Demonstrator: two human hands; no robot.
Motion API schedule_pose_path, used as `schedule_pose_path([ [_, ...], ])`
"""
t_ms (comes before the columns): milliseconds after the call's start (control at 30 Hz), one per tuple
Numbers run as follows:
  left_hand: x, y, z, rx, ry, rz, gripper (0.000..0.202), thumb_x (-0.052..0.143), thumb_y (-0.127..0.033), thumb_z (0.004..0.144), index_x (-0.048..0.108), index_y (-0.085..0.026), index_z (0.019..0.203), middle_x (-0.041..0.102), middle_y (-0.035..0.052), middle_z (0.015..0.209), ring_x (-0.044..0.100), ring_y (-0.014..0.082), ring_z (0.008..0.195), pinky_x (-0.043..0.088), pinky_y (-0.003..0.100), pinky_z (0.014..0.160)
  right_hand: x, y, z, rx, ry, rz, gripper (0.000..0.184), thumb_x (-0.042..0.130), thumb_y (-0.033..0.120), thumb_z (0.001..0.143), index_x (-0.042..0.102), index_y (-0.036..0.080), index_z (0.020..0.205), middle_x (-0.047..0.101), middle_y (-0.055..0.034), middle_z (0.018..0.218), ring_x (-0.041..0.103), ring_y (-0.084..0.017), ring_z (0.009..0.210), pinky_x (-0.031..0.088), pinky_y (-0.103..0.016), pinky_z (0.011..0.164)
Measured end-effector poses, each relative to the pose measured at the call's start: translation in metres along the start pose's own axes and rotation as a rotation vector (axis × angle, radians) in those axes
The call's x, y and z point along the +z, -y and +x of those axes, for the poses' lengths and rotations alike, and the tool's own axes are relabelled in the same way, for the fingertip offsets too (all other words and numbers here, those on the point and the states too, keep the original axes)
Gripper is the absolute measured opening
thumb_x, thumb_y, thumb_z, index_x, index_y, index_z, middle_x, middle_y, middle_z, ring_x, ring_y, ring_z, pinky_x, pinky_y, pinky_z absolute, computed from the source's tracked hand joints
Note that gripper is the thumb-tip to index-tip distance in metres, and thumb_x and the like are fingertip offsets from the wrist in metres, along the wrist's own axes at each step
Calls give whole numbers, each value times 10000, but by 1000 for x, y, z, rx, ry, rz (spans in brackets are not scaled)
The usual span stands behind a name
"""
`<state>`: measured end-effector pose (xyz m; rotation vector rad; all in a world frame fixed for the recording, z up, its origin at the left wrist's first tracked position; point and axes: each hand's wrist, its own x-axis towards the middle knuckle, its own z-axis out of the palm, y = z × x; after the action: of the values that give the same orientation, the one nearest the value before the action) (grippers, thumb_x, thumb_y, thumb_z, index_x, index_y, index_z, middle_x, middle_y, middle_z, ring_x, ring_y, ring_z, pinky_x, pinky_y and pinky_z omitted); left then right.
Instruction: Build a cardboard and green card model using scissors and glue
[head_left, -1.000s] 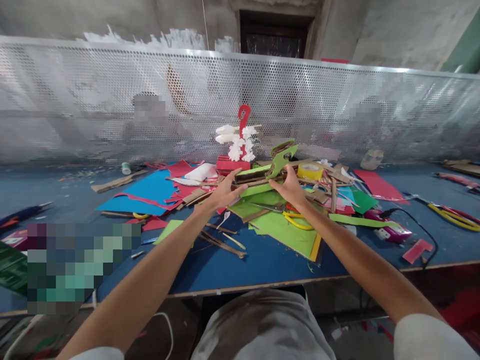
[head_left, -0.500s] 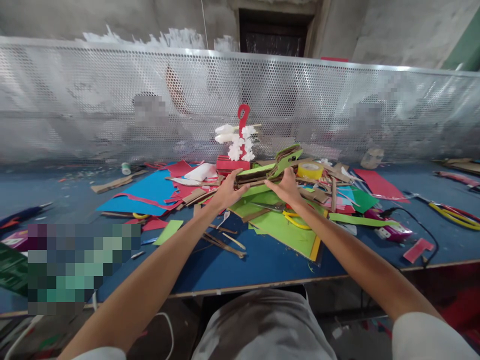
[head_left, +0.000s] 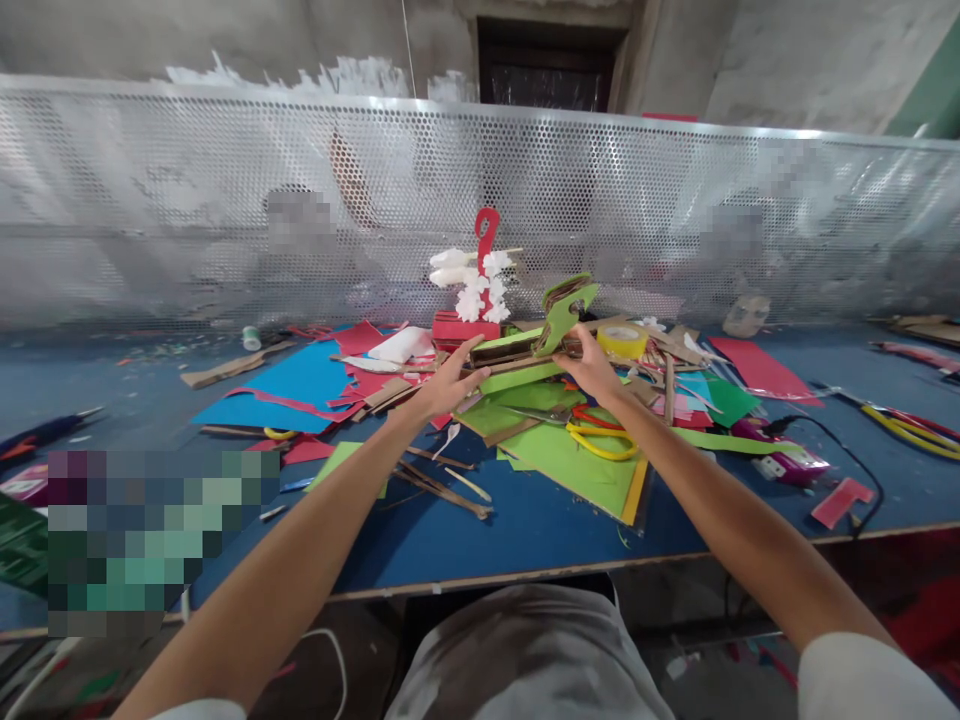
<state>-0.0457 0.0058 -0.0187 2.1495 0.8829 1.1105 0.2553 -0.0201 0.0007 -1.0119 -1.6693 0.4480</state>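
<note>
Between both hands is a lime-green cardboard model [head_left: 560, 318]: a long box-like base with a curved, hooked piece standing at its right end, brown layered edges showing. My left hand [head_left: 448, 384] is closed round the base's left end, thumb at the front. My right hand [head_left: 592, 370] is closed on the right end, below the curved piece; some of its fingers are hidden. Just behind stands a red cardboard number-like shape [head_left: 486, 235] with white flowers, on a red base [head_left: 457, 329]. Scissors [head_left: 604, 442] with yellow handles lie below my right hand on green sheets [head_left: 562, 470].
Paper and cardboard scraps cover the middle of the blue table [head_left: 420, 550]. A yellow tape roll [head_left: 622, 342] lies right of my right hand. Pliers [head_left: 911, 430] and a corded purple-white device [head_left: 791, 462] are at the right. A perforated metal panel [head_left: 225, 220] runs along the back.
The curved piece has swung more upright and shifted slightly left. My right hand has moved a little right and lower along the model; my left hand stays at the left end.
</note>
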Motion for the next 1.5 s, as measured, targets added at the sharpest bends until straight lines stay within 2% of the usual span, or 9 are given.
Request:
schedule_pose_path([
  [167,-3,5,2,-19,25,-35,820,646,-555,942,372,-279,1664,441,92,1686,419,362,1547,307,597,1292,-4,-2,3,20,20,10,439,673,311,833,607,265,1264,670,-94,1366,642,-302,1221,494,-531,1113],
  [367,-5,1,2,0,58,-19,824,624,-535,950,345,-267,1678,441,93,1688,432,356,1541,324,580,1289,-9,-1,3,20,28,11,409,661,291,818,631,276,1226,651,-67,1418,603,-298,1295,448,-514,1173],
  [667,-11,0,1,-26,68,29,795,556,-405,923,356,-258,1679,479,64,1668,462,347,1516,330,559,1288,-11,-3,6,44,35,54,472,666,266,771,646,274,1242,665,-57,1418,597,-294,1322,473,-493,1163],
  [767,-12,0,1,-17,68,34,800,569,-413,917,364,-265,1676,478,58,1669,431,345,1542,312,553,1300,-11,-3,5,51,38,68,492,661,274,773,646,282,1264,664,-55,1419,598,-296,1329,479,-499,1159],
  [967,-11,-3,1,-13,80,43,801,560,-399,921,351,-252,1680,459,74,1681,450,351,1533,356,568,1276,-13,-1,5,46,46,51,495,651,264,766,652,276,1261,681,-57,1387,635,-287,1253,488,-499,1143],
  [1333,-14,-7,0,-31,103,64,800,540,-456,942,332,-256,1688,431,49,1701,369,343,1582,252,541,1327,-12,-4,6,51,50,61,439,659,308,789,635,284,1226,675,-54,1378,627,-286,1260,497,-495,1132],
  [1500,-12,-9,1,-6,96,93,825,549,-451,943,296,-239,1699,402,73,1716,366,346,1583,264,551,1320,-10,-4,6,55,39,47,431,676,312,785,625,274,1211,671,-70,1381,659,-283,1192,517,-498,1107],
])
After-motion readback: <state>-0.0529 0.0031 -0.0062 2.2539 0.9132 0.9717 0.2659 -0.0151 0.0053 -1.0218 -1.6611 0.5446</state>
